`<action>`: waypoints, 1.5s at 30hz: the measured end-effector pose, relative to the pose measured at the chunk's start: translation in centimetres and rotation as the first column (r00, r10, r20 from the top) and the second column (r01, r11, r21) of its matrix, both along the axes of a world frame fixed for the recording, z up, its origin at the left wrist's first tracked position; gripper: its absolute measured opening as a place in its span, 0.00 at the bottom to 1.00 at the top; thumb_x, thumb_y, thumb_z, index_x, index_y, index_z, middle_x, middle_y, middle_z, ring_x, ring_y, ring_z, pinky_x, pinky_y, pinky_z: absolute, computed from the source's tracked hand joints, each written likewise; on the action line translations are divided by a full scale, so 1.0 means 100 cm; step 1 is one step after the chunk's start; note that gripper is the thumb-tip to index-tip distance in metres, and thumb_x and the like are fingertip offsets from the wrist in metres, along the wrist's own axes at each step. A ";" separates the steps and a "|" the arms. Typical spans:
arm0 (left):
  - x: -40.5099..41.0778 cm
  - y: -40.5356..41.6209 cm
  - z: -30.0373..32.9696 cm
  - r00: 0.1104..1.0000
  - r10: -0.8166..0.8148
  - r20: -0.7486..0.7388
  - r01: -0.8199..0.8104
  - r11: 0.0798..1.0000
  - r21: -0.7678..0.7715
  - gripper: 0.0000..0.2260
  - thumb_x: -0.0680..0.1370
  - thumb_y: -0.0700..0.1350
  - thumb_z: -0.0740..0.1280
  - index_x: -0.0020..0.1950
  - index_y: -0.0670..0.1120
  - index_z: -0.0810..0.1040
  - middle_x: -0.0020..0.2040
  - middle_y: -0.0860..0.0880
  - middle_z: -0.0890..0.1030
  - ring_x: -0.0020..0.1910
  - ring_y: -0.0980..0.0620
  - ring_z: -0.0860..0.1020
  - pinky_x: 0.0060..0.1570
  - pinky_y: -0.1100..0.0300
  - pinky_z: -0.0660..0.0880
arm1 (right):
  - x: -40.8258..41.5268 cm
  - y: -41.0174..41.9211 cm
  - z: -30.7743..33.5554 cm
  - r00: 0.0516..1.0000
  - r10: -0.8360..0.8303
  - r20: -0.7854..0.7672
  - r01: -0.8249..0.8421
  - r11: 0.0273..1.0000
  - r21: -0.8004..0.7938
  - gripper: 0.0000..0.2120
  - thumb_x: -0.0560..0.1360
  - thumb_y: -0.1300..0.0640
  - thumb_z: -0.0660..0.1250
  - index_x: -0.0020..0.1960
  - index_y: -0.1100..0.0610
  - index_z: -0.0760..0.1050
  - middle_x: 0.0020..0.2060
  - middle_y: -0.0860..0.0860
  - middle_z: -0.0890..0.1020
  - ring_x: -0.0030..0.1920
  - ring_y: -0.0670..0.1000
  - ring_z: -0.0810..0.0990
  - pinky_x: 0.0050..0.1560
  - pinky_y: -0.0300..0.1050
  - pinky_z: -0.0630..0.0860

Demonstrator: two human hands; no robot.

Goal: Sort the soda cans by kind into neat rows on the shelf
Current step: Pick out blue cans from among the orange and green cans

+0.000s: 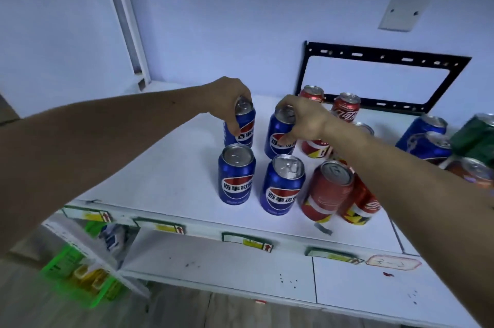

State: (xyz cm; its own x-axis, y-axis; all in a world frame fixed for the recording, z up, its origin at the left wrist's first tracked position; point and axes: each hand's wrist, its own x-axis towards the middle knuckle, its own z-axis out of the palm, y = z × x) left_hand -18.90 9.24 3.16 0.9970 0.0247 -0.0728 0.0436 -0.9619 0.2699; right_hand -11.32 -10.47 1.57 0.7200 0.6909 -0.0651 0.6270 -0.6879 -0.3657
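On the white shelf point(165, 167) stand blue Pepsi cans in a two-by-two block. My left hand point(230, 99) grips the rear left blue can point(244, 130) from above. My right hand point(307, 119) grips the rear right blue can point(278, 138) near its top. In front of them stand two more blue cans, the front left can point(236, 175) and the front right can point(283, 186). Red cola cans point(327, 191) stand to the right, partly hidden by my right forearm, with two more red cans point(346, 107) at the back.
At the far right are two more blue cans point(427, 140), a green can point(475, 138) and an orange can point(470, 172). A black metal frame point(387, 55) leans on the back wall. Price labels point(248, 240) line the shelf's front edge. A green basket point(80, 274) sits below left.
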 end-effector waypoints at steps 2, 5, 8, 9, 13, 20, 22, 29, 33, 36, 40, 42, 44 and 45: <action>0.004 0.004 -0.011 1.000 -0.021 -0.015 0.021 1.000 0.008 0.31 0.57 0.47 0.82 0.58 0.45 0.78 0.54 0.50 0.80 0.47 0.52 0.76 0.41 0.61 0.71 | 0.002 0.004 -0.009 1.000 0.005 -0.009 -0.006 1.000 -0.030 0.36 0.61 0.55 0.82 0.64 0.54 0.70 0.59 0.51 0.76 0.52 0.50 0.72 0.47 0.41 0.68; 0.009 0.008 -0.020 0.999 -0.033 -0.035 0.034 0.999 0.018 0.32 0.58 0.48 0.82 0.59 0.45 0.77 0.55 0.49 0.80 0.48 0.51 0.76 0.44 0.59 0.74 | 0.005 0.009 -0.018 1.000 0.004 -0.021 -0.005 0.998 -0.058 0.36 0.61 0.55 0.81 0.65 0.53 0.70 0.60 0.51 0.76 0.51 0.49 0.72 0.46 0.41 0.68; 0.013 0.009 -0.025 0.997 -0.047 -0.062 0.049 0.998 0.031 0.32 0.58 0.46 0.82 0.60 0.46 0.77 0.57 0.48 0.79 0.49 0.51 0.76 0.46 0.58 0.75 | 0.007 0.012 -0.021 1.000 0.007 -0.026 -0.009 0.998 -0.062 0.36 0.61 0.56 0.81 0.64 0.52 0.70 0.60 0.51 0.76 0.51 0.49 0.72 0.46 0.41 0.68; 0.014 0.010 -0.027 0.997 -0.050 -0.065 0.052 0.998 0.027 0.32 0.59 0.46 0.82 0.61 0.46 0.76 0.58 0.48 0.79 0.49 0.51 0.75 0.47 0.57 0.75 | 0.008 0.012 -0.021 1.000 0.004 -0.031 -0.006 0.998 -0.062 0.36 0.61 0.56 0.81 0.65 0.52 0.70 0.60 0.51 0.75 0.52 0.49 0.72 0.46 0.42 0.68; 0.013 0.010 -0.028 0.995 -0.071 -0.065 0.073 0.997 0.027 0.33 0.60 0.45 0.81 0.62 0.47 0.75 0.59 0.49 0.78 0.50 0.51 0.74 0.46 0.59 0.73 | 0.009 0.013 -0.020 0.999 -0.004 -0.036 0.000 0.995 -0.097 0.37 0.61 0.54 0.81 0.66 0.53 0.69 0.61 0.52 0.75 0.51 0.49 0.71 0.47 0.42 0.68; 0.012 0.002 -0.024 0.986 -0.075 -0.146 0.091 0.990 0.111 0.40 0.61 0.48 0.81 0.69 0.49 0.67 0.66 0.48 0.73 0.62 0.47 0.73 0.55 0.55 0.73 | 0.002 0.013 -0.015 0.999 -0.007 -0.052 0.000 0.991 -0.134 0.44 0.62 0.53 0.81 0.71 0.52 0.62 0.64 0.54 0.74 0.58 0.55 0.74 0.48 0.43 0.69; 0.012 -0.001 -0.015 0.977 -0.048 -0.209 0.074 0.990 0.119 0.44 0.61 0.47 0.81 0.72 0.50 0.63 0.68 0.48 0.71 0.64 0.47 0.71 0.56 0.55 0.72 | -0.001 0.008 -0.004 0.998 -0.020 -0.056 0.014 0.995 -0.100 0.46 0.62 0.54 0.81 0.73 0.52 0.60 0.65 0.54 0.73 0.62 0.56 0.74 0.52 0.45 0.72; 0.028 -0.043 0.056 0.980 -0.148 -0.137 0.166 0.977 0.131 0.34 0.70 0.42 0.75 0.72 0.50 0.65 0.70 0.49 0.68 0.68 0.50 0.68 0.56 0.58 0.70 | -0.007 -0.069 0.056 0.980 -0.082 0.181 0.091 0.995 -0.042 0.31 0.66 0.52 0.77 0.65 0.55 0.71 0.60 0.52 0.78 0.58 0.54 0.76 0.52 0.44 0.73; 0.048 -0.103 0.090 0.966 -0.257 -0.008 0.252 0.939 0.234 0.26 0.75 0.46 0.70 0.72 0.49 0.66 0.72 0.47 0.68 0.68 0.47 0.68 0.56 0.59 0.64 | -0.005 -0.137 0.081 0.952 -0.129 0.278 0.156 0.985 -0.077 0.27 0.69 0.52 0.75 0.65 0.56 0.72 0.62 0.53 0.77 0.60 0.55 0.75 0.56 0.44 0.73; 0.067 -0.156 0.104 0.943 -0.330 0.043 0.312 0.921 0.233 0.25 0.77 0.48 0.68 0.72 0.49 0.66 0.73 0.47 0.67 0.67 0.47 0.69 0.59 0.57 0.65 | 0.002 -0.198 0.099 0.931 -0.210 0.300 0.240 0.968 -0.067 0.27 0.70 0.53 0.75 0.66 0.57 0.72 0.63 0.52 0.76 0.61 0.54 0.75 0.57 0.44 0.72; 0.093 -0.221 0.109 0.922 -0.376 0.088 0.351 0.911 0.215 0.26 0.76 0.49 0.69 0.73 0.49 0.66 0.72 0.47 0.68 0.69 0.47 0.68 0.62 0.55 0.65 | 0.019 -0.269 0.117 0.895 -0.267 0.357 0.310 0.948 -0.070 0.27 0.69 0.51 0.75 0.65 0.57 0.73 0.63 0.53 0.77 0.60 0.55 0.76 0.58 0.45 0.72; 0.104 -0.250 0.104 0.917 -0.389 0.082 0.367 0.908 0.202 0.28 0.75 0.49 0.70 0.73 0.48 0.65 0.71 0.47 0.68 0.69 0.47 0.68 0.62 0.55 0.66 | 0.030 -0.294 0.116 0.893 -0.270 0.362 0.320 0.944 -0.085 0.27 0.69 0.52 0.75 0.65 0.58 0.73 0.62 0.53 0.77 0.61 0.56 0.76 0.59 0.47 0.73; 0.119 -0.282 0.096 0.921 -0.385 0.062 0.367 0.910 0.194 0.30 0.74 0.48 0.72 0.73 0.48 0.65 0.71 0.47 0.68 0.69 0.48 0.68 0.62 0.55 0.66 | 0.051 -0.320 0.119 0.898 -0.273 0.346 0.319 0.944 -0.082 0.27 0.69 0.52 0.75 0.65 0.58 0.73 0.62 0.53 0.77 0.60 0.56 0.76 0.58 0.47 0.73; 0.122 -0.285 0.091 0.920 -0.388 0.056 0.372 0.908 0.193 0.30 0.73 0.48 0.72 0.73 0.47 0.65 0.71 0.47 0.69 0.68 0.48 0.68 0.61 0.56 0.67 | 0.057 -0.321 0.116 0.903 -0.269 0.334 0.311 0.947 -0.080 0.27 0.69 0.52 0.75 0.65 0.58 0.73 0.62 0.53 0.78 0.60 0.56 0.76 0.57 0.47 0.73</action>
State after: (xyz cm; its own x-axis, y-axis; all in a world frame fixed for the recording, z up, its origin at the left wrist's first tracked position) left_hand -6.72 -19.21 12.24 0.9354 -0.3533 -0.0105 -0.3514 -0.9327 0.0812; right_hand -5.65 -42.61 13.18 0.8846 0.4494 0.1243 0.4603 -0.8842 -0.0792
